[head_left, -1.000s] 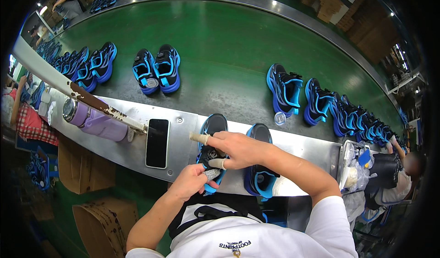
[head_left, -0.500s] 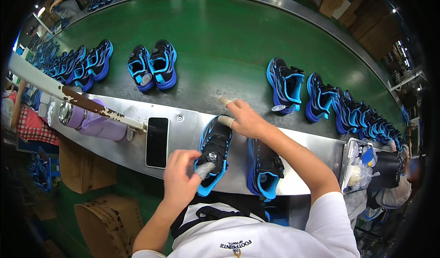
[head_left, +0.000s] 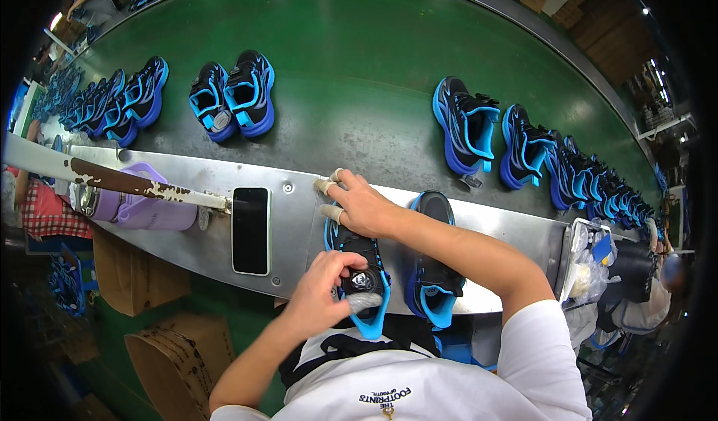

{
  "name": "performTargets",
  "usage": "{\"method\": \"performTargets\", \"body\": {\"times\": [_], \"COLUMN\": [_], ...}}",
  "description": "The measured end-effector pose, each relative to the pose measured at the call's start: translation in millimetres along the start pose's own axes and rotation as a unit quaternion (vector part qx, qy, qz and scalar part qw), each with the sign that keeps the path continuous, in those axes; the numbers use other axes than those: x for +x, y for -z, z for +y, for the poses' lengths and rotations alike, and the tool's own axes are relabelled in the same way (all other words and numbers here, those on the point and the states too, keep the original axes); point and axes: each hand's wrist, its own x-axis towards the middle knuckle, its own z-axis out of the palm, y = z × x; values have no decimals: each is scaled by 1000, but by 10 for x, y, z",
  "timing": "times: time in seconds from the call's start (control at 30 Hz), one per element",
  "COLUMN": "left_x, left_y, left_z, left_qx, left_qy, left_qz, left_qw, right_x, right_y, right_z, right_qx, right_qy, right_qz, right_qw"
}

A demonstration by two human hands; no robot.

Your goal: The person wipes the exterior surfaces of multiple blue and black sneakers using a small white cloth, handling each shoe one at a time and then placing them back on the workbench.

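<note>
A black sneaker [head_left: 345,245] with blue trim lies before me on the metal ledge, its heel toward me. My left hand [head_left: 321,290] is closed at its round lacing dial [head_left: 362,280], fingers on one side and the grey-wrapped thumb on the other. Across the toe lies my right hand [head_left: 365,206], its fingers apart and the tips in pale finger cots. The thumb touches the toe's left edge, and the other fingers reach past it. The hand hides much of the toe. A matching sneaker [head_left: 435,253] stands just to the right, under my right forearm.
On the ledge to the left are a phone [head_left: 251,230] and a lilac bottle [head_left: 157,210], with a chipped metal bar [head_left: 149,185] across them. Pairs of sneakers [head_left: 249,96] line the green belt [head_left: 359,40]. A bin of plastic bags [head_left: 587,264] stands right; cardboard boxes [head_left: 179,361] lower left.
My right hand has moved left over the toe. The sneaker has turned, its heel shifting right and toward me. My left hand has moved right, and its fingers have closed in at the dial.
</note>
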Motion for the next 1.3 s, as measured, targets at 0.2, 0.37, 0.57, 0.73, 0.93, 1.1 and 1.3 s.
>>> {"method": "performTargets", "body": {"times": [0.2,0.37,0.57,0.73,0.93,1.1,1.3], "left_x": [-151,-3,-51,-66,139,-64,-746], "left_y": [-459,-202,-196,-443,-94,-288,-346], "left_z": [35,-329,-189,-140,-310,-133,106], "left_qx": [146,44,25,12,-62,-18,-196], "left_qy": [47,-41,-47,-37,-112,-85,69], "left_qz": [223,155,49,107,-119,20,-35], "left_qw": [963,986,997,994,985,996,977], "right_x": [-69,61,-35,-146,-146,-160,-534], "right_y": [-31,-145,-85,-2,-26,-25,916], "right_z": [32,96,10,25,74,116,281], "right_qx": [1,43,59,77,98,97,64], "right_qy": [33,17,-11,1,13,8,-67], "right_qz": [59,77,82,104,111,123,157], "right_qw": [998,996,995,992,989,988,983]}}
